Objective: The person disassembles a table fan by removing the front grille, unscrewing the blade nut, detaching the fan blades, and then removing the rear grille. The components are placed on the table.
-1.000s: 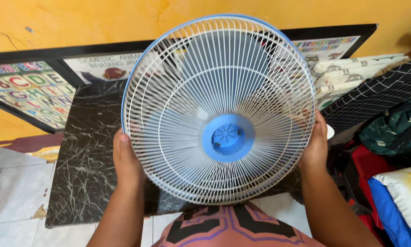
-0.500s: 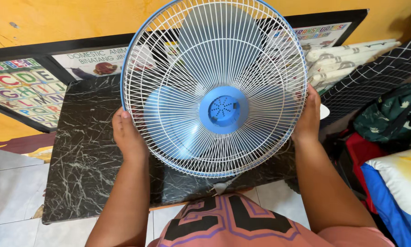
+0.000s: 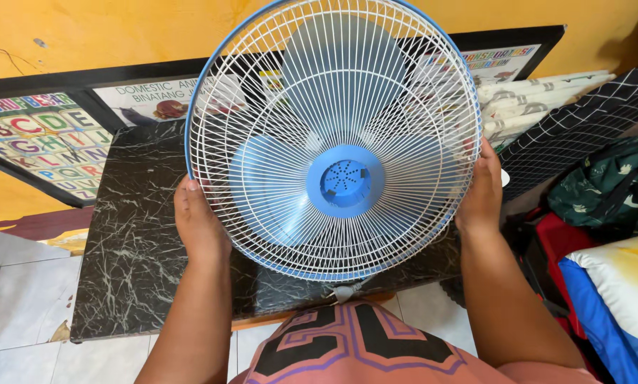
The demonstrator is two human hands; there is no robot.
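I hold a round fan head (image 3: 333, 135) with a white wire guard, a blue rim and a blue centre hub (image 3: 345, 180); pale blue blades show behind the wires. My left hand (image 3: 199, 224) grips the guard's lower left edge and my right hand (image 3: 481, 190) grips its right edge. The fan hangs tilted above a black marble-patterned table (image 3: 134, 249). A small grey clip (image 3: 344, 291) sits at the guard's bottom.
Framed picture charts (image 3: 41, 142) lean against the orange wall behind the table. Rolled and folded fabrics (image 3: 546, 107), a dark green bag (image 3: 603, 188) and a blue and yellow cushion (image 3: 617, 291) lie to the right. Pale floor tiles (image 3: 20, 284) lie to the left.
The fan has been lifted up and away from me, so its bottom rim and clip show above the table edge. Both hands keep their grip on the guard's sides.
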